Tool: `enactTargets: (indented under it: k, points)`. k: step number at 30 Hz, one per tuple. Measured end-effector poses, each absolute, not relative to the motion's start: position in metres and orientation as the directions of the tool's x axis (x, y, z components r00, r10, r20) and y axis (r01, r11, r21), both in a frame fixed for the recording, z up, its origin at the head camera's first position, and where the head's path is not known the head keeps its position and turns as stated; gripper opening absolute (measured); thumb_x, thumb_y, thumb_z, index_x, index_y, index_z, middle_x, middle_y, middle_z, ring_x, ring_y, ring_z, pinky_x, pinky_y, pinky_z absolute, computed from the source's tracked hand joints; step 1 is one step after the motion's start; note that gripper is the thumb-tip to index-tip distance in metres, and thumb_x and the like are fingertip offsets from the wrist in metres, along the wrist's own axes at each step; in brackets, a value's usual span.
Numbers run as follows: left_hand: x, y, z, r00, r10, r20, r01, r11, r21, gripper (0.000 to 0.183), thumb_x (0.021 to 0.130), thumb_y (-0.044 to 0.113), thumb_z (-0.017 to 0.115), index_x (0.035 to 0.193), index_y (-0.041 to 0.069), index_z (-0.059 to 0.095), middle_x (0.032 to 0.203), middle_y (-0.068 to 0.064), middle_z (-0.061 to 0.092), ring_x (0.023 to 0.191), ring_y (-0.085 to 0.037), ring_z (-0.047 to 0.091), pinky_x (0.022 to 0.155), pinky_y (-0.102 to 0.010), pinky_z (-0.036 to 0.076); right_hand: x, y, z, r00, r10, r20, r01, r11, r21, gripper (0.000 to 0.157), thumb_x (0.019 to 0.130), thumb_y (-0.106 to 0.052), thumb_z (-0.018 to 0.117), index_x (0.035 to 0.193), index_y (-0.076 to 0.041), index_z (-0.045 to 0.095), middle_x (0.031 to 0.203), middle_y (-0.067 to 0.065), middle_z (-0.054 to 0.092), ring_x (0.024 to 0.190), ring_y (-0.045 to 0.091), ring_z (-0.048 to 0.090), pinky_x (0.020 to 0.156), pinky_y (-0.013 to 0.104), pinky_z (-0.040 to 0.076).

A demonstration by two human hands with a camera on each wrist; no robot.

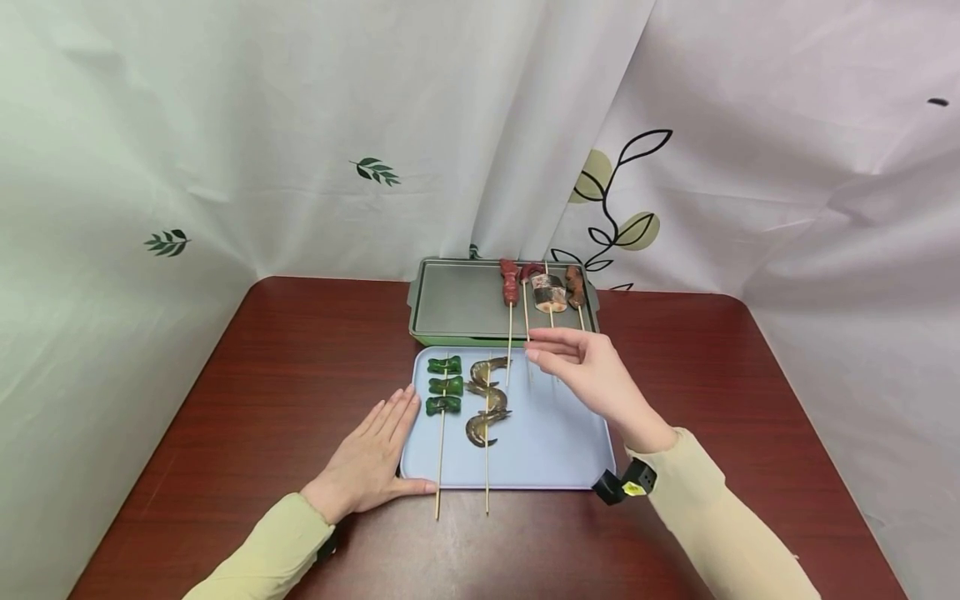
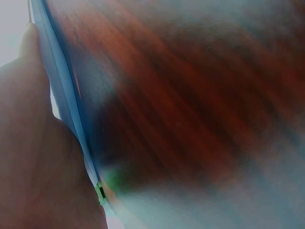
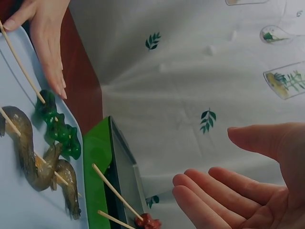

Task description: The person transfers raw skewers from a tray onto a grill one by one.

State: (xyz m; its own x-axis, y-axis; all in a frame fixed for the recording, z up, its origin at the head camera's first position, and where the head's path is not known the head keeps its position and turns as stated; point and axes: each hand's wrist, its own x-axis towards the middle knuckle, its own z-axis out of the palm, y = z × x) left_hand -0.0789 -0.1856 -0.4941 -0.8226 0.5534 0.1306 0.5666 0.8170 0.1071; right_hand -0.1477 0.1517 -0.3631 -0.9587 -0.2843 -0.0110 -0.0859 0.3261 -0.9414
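Observation:
My left hand [image 1: 367,458] rests with straight fingers along the left edge of a pale blue tray [image 1: 562,450], its thumb by the stick of a green pepper skewer [image 1: 446,386]. Beside that lies a shrimp skewer [image 1: 487,400]. Over the tray's upper right, my right hand [image 1: 592,375] hovers near the skewer sticks. The right wrist view shows its thumb [image 3: 255,140] apart from the fingers, with nothing held. Behind the tray, a grill pan [image 1: 457,300] carries a red meat skewer [image 1: 509,283], a dark red skewer [image 1: 531,271], a fish skewer [image 1: 550,293] and a brown meat skewer [image 1: 575,287].
The tray sits against the grill pan's green front side [image 3: 97,167] on a dark red wooden table [image 1: 315,350]. White curtains [image 1: 300,150] with leaf prints stand behind and at both sides. Some sticks overhang the tray's near edge; others reach from the pan over the tray.

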Motion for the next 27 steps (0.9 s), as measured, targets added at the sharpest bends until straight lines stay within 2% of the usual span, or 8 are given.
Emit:
enactTargets:
  k: [5, 12, 27]
  points:
    - [-0.078, -0.185, -0.493, -0.821, 0.554, 0.133, 0.568, 0.817, 0.104, 0.119, 0.084, 0.086, 0.048, 0.154, -0.009, 0.032, 0.162, -0.026, 0.026, 0.148, -0.039, 0.027, 0.119, -0.048, 0.025, -0.139, 0.151, -0.365, -0.954, -0.3, 0.001, -0.104, 0.328, -0.939, 0.045, 0.094, -0.029, 0.076, 0.132, -0.005, 0.068, 0.118, 0.006, 0.073, 0.104, 0.018, 0.071, 0.095, 0.04, 0.054]
    - [-0.077, -0.184, -0.489, -0.832, 0.548, 0.089, 0.555, 0.826, 0.101, 0.119, 0.084, 0.084, 0.051, 0.155, -0.01, 0.031, 0.163, -0.025, 0.024, 0.15, -0.037, 0.024, 0.12, -0.049, 0.024, -0.125, 0.15, -0.363, -0.945, -0.325, -0.019, -0.089, 0.316, -0.944, 0.043, 0.093, -0.028, 0.077, 0.13, -0.01, 0.07, 0.118, 0.001, 0.073, 0.102, 0.015, 0.072, 0.093, 0.039, 0.056]
    - [-0.077, -0.183, -0.486, -0.825, 0.556, 0.101, 0.564, 0.82, 0.099, 0.119, 0.084, 0.083, 0.053, 0.154, -0.01, 0.032, 0.162, -0.026, 0.025, 0.149, -0.039, 0.026, 0.119, -0.05, 0.026, -0.106, 0.143, -0.382, -0.925, -0.376, -0.052, -0.074, 0.312, -0.947, 0.039, 0.094, -0.023, 0.076, 0.128, -0.005, 0.07, 0.119, 0.007, 0.073, 0.104, 0.018, 0.071, 0.09, 0.031, 0.056]
